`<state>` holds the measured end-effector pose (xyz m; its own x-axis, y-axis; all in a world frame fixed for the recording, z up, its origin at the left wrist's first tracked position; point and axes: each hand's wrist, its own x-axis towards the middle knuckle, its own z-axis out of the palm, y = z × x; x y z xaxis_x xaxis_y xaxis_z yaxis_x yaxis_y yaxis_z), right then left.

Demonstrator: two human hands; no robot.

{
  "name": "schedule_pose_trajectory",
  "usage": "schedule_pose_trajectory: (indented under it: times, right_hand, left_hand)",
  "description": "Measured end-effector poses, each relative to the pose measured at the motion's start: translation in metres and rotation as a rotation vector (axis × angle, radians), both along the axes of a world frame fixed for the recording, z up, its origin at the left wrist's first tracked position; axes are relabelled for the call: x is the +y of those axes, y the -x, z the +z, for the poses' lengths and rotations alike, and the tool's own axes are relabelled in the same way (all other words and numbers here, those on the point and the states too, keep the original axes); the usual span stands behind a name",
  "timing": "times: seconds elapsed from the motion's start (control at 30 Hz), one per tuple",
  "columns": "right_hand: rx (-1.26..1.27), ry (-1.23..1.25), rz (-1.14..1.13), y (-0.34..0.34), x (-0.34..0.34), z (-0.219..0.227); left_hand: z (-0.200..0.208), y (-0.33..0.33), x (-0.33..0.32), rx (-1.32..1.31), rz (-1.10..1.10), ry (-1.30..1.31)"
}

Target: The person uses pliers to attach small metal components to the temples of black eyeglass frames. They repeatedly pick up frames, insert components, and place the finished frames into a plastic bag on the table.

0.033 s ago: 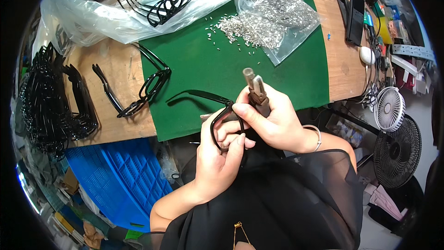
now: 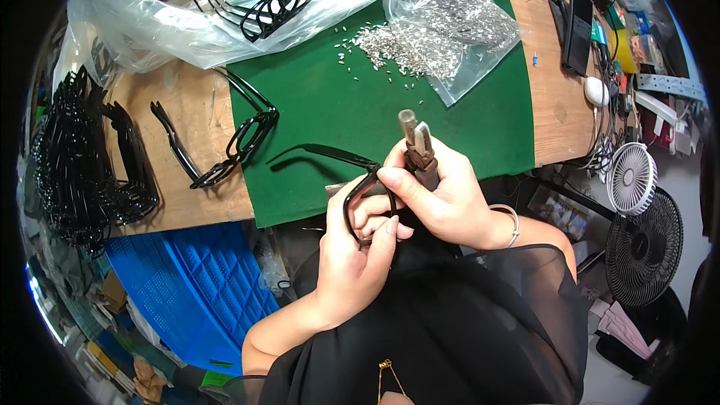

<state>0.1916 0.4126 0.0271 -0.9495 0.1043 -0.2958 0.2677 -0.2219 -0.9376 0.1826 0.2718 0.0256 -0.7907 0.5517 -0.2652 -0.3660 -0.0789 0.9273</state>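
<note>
My left hand (image 2: 352,262) is closed around the front of a black eyeglass frame (image 2: 349,206), its thumb and fingers at the rim. One temple of the frame stretches out to the left over the green mat (image 2: 322,120). My right hand (image 2: 446,199) grips a worn metal tool (image 2: 420,151) with a round-ended rod and a brownish body; its lower part is hidden in the palm. The right thumb and forefinger also touch the frame near the hinge. Small silvery metal pieces (image 2: 382,49) spill from a clear plastic bag (image 2: 465,37) at the mat's far side.
Glasses frames (image 2: 244,142) lie at the mat's left edge, with a black pile of more frames (image 2: 75,157) farther left. Several frames (image 2: 289,0) rest on plastic sheeting (image 2: 165,30) at the back. A phone (image 2: 576,30), cables and a small fan (image 2: 631,178) are right; a blue crate (image 2: 202,277) is lower left.
</note>
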Motion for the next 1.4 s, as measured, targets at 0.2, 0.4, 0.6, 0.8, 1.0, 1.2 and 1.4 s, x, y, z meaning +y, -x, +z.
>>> schedule_pose_trajectory:
  times: [0.2, 0.4, 0.6, 0.8, 1.0, 1.2, 1.4]
  right_hand:
    - [-0.128, 0.146, -0.069, 0.003, -0.003, 0.0]
    - [-0.191, 0.226, 0.051, 0.006, 0.006, 0.004]
    - [-0.241, 0.278, 0.112, 0.007, 0.008, 0.014]
    - [-0.215, 0.228, 0.126, 0.007, 0.007, 0.017]
    - [-0.233, 0.228, 0.201, 0.008, 0.01, 0.02]
    - [-0.184, 0.232, 0.169, 0.002, 0.01, 0.02]
    - [-0.187, 0.238, 0.091, -0.001, 0.003, 0.018]
  left_hand:
    - [-0.001, -0.003, 0.002, 0.016, -0.01, 0.039]
    - [0.01, 0.013, -0.009, -0.04, -0.172, 0.093]
    - [0.019, 0.02, -0.018, -0.153, -0.203, 0.018]
    - [0.016, 0.01, -0.015, 0.035, -0.133, 0.114]
    - [0.017, 0.012, -0.023, -0.082, -0.263, 0.076]
    - [0.024, 0.017, -0.022, -0.22, -0.251, -0.029]
    - [0.022, 0.007, -0.019, -0.006, -0.251, 0.093]
